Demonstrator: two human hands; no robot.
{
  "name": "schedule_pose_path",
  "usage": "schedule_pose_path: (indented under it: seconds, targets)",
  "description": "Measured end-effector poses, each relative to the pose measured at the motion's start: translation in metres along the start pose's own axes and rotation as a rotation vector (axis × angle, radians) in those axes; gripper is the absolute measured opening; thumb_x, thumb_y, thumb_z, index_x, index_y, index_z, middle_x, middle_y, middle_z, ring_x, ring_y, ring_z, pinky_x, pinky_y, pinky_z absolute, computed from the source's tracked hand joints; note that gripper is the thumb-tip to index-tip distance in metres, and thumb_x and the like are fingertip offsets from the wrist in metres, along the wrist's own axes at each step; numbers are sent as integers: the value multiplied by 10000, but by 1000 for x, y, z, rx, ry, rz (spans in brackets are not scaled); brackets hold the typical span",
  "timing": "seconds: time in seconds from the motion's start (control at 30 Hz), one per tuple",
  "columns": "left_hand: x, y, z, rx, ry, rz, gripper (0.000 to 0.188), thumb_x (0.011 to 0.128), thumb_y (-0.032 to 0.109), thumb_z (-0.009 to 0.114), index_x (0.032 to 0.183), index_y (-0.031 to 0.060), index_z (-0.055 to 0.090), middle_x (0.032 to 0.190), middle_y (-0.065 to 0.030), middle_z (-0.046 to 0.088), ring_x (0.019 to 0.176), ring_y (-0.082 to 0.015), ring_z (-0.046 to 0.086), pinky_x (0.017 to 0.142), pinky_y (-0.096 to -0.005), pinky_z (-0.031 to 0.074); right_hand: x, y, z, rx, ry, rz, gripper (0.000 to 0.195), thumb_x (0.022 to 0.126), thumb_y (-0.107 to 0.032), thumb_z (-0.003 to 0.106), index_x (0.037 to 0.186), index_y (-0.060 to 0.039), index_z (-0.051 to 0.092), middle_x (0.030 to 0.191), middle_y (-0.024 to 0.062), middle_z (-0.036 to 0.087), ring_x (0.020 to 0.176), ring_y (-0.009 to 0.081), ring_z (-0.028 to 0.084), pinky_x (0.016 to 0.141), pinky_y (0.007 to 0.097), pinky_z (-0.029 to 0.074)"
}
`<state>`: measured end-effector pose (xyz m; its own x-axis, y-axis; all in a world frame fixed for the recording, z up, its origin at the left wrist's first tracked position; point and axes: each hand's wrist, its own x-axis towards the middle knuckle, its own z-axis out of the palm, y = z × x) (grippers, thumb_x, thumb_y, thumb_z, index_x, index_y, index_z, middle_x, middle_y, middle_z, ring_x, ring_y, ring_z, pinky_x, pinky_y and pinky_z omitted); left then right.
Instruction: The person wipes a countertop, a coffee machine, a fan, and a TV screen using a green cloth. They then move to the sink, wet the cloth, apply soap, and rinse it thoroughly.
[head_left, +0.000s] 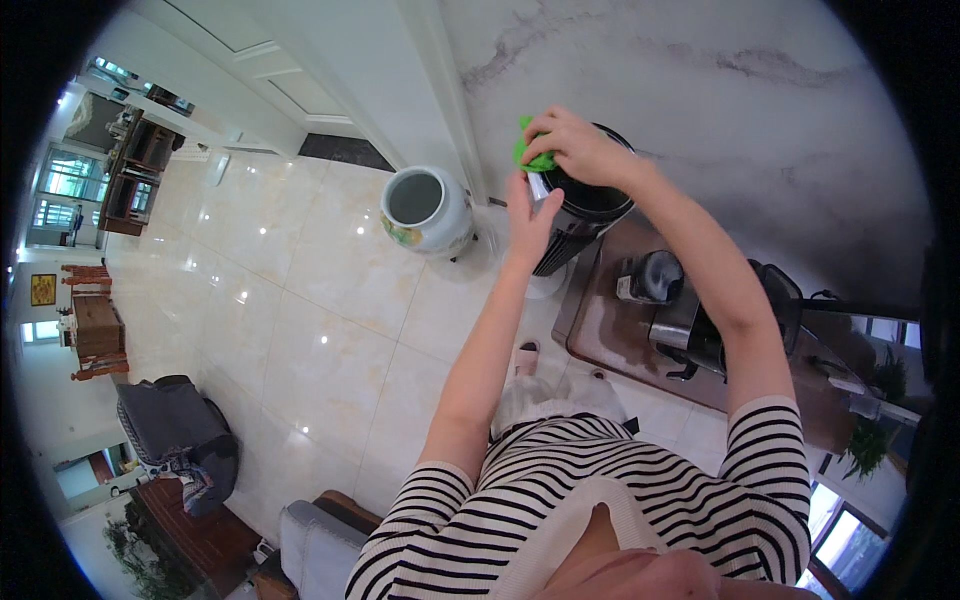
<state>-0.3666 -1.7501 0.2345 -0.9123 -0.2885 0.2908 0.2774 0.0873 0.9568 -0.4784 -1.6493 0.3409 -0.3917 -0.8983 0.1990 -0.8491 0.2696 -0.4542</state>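
My right hand (574, 150) presses a bright green cloth (537, 156) against the upper rim of a tall black cylindrical appliance (574, 229). The appliance looks like a tower fan or air purifier, with a dark recessed top, a vertically slatted side and a round pale base. My left hand (531, 225) grips its near left edge, thumb and fingers on either side of a white strip. The fingertips of that hand are partly hidden behind the strip and cloth.
A large pale ceramic vase (427, 210) stands left of the appliance, beside a white door frame (442, 97). To the right, a brown wooden cabinet (607, 330) carries a dark jar (651, 277) and a black machine (690, 330). A marbled wall (675, 90) rises behind; a grey armchair (180, 427) stands far left.
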Motion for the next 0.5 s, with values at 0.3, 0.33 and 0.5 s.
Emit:
schedule_pose_path:
  seconds: [0.3, 0.33, 0.5]
  targets:
    - [-1, 6, 3, -56, 62, -3, 505, 784, 209, 640, 1201, 16, 430, 1141, -123, 446, 1093, -259, 414, 972, -359, 301, -80, 18, -29, -44, 183, 307, 416, 670, 97, 424, 965, -77, 659, 1085, 99, 535, 1031, 299, 479, 937, 367, 374]
    - [0, 5, 3, -54, 66, -6, 506, 785, 208, 639, 1203, 17, 428, 1143, -122, 440, 1095, -259, 411, 973, -359, 300, -89, 15, -26, -27, 206, 357, 412, 671, 95, 426, 965, -75, 659, 1087, 98, 534, 1028, 300, 481, 936, 368, 373]
    - [1, 6, 4, -52, 48, -16, 508, 789, 184, 629, 1218, 19, 412, 1156, -123, 411, 1104, -254, 398, 977, -349, 295, -133, -45, 11, -107, 497, 483, 434, 664, 60, 468, 1035, -93, 633, 1045, 125, 529, 1006, 320, 482, 903, 395, 393]
